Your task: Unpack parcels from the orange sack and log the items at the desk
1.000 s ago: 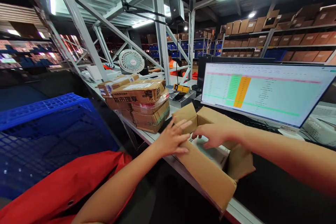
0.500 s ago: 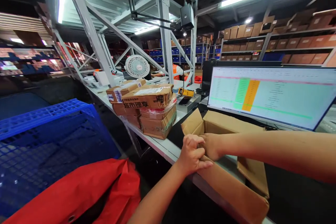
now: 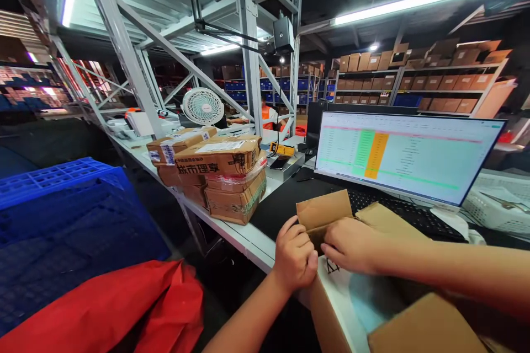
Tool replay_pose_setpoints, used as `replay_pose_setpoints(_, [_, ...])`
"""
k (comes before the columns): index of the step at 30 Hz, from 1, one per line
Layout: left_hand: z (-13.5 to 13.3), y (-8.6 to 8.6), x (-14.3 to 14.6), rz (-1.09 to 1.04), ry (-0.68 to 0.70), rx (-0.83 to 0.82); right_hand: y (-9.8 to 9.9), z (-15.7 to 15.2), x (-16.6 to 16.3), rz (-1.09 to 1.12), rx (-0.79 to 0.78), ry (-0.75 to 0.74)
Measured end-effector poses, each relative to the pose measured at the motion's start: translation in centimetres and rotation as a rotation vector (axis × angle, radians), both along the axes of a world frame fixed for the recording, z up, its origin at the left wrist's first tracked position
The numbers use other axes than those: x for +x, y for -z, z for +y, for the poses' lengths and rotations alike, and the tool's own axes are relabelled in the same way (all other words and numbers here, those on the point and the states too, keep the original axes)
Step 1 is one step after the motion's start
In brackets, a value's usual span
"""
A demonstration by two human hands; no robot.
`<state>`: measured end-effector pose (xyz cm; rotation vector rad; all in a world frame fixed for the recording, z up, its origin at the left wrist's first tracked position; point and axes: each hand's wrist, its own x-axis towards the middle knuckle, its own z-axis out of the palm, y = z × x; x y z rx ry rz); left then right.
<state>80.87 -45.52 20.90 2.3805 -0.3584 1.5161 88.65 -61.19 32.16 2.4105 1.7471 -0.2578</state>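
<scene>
At the desk (image 3: pixel 248 234) edge, the left hand (image 3: pixel 295 256) curls closed on the open cardboard box (image 3: pixel 331 309) at its near corner, while the right hand (image 3: pixel 351 244) presses a flap (image 3: pixel 323 212), fingers seemingly flat. Behind stand stacked parcels (image 3: pixel 219 174) and a monitor (image 3: pixel 408 154).
</scene>
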Motion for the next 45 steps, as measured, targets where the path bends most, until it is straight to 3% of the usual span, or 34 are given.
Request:
replay_pose_setpoints(3, [-0.8,-0.1,0.5,-0.046,-0.036,0.039,-0.2,-3.0,-0.3,0.191,-0.040,0.089])
replay_pose_setpoints(7, [-2.1,0.0,1.4,-0.080,0.028,0.010,0.7,-4.8,2.4,0.208,0.083,-0.043])
replay_pose_setpoints(11, [-2.9,0.1,1.6,-0.103,0.124,-0.128,2.1,-2.1,4.4,0.133,0.027,-0.193])
replay_pose_setpoints(17, [-2.7,0.2,0.6,-0.020,0.143,-0.223,4.1,1.9,3.5,0.105,-0.016,-0.140])
replay_pose_setpoints(20, [-2.7,0.4,0.2,0.008,0.077,-0.186,3.5,1.3,3.0,0.058,0.044,-0.088])
replay_pose_setpoints(24, [-2.5,0.4,0.2,-0.045,0.017,-0.145,0.8,-1.3,1.3,-0.024,0.183,-0.047])
replay_pose_setpoints(28, [-2.3,0.3,0.6,-0.064,-0.006,-0.130,-1.4,-4.5,-0.2,0.050,0.317,-0.049])
replay_pose_setpoints(39, [-2.7,0.0,-0.6,-0.060,0.036,-0.082,0.9,-8.5,-1.6,0.142,0.309,-0.059])
replay_pose_setpoints(45, [-2.6,-0.1,0.3,0.008,0.040,-0.061,-0.1,-8.0,1.8,0.350,0.250,-0.082])
